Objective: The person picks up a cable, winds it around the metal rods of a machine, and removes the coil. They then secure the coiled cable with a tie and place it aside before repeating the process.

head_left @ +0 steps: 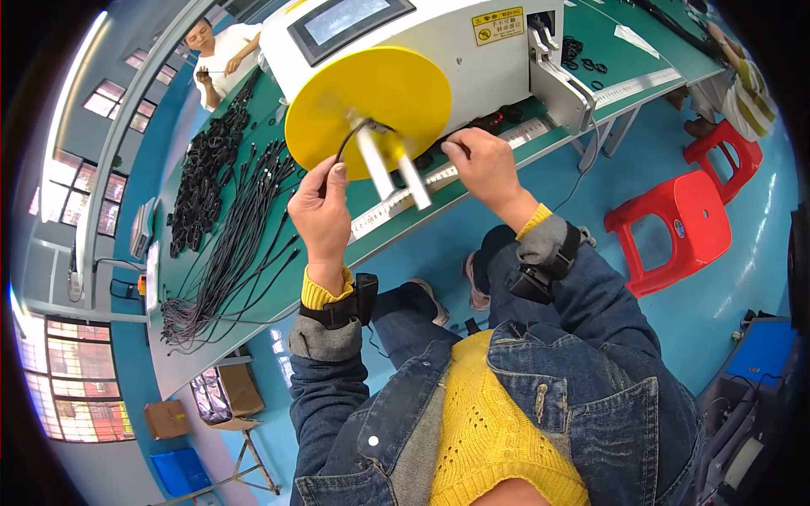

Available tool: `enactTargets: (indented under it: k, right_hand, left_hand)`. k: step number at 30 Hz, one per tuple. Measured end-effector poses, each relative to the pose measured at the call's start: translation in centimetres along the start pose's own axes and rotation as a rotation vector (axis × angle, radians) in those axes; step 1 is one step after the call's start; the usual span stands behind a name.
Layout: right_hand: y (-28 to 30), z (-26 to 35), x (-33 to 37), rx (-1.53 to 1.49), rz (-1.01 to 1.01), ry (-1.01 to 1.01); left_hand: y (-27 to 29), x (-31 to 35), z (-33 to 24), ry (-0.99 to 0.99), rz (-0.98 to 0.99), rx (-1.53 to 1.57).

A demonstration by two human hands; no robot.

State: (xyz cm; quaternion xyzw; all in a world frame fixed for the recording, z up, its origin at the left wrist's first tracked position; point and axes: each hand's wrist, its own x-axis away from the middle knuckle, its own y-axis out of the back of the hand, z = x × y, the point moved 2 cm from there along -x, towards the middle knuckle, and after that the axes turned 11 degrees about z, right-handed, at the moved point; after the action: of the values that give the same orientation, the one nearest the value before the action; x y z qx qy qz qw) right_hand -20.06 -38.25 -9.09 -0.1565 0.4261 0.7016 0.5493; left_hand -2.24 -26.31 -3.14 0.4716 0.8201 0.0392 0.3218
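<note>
At the yellow disc (371, 105) on the white machine (439, 42), a black wire (348, 139) loops out from the hub, pinched in the left hand (321, 211) fingers so it stays taut. Right hand (485, 164) rests at the counter (253, 278) edge beside the disc, fingers curled, seemingly steadying; whether they pinch anything I cannot tell. Cut wires (228, 253) lie bundled left.

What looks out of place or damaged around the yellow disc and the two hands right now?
Nothing stands out. The left hand pinches a black cable at the yellow disc; the right hand rests by the bench edge. Cut cables lie in loose bundles, not spilled.
</note>
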Motion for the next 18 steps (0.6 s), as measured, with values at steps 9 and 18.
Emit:
enactTargets:
  k: [9, 18]
  right_hand:
    - [1.3, -0.8, 5.8, -0.093, 0.289, -0.191]
    - [1.2, -1.1, 7.7, -0.132, 0.446, -0.225]
  left_hand:
    - [-0.1, 1.8, -2.7, -0.299, -0.006, -0.455]
    - [-1.3, 3.3, -3.6, -0.288, 0.013, -0.427]
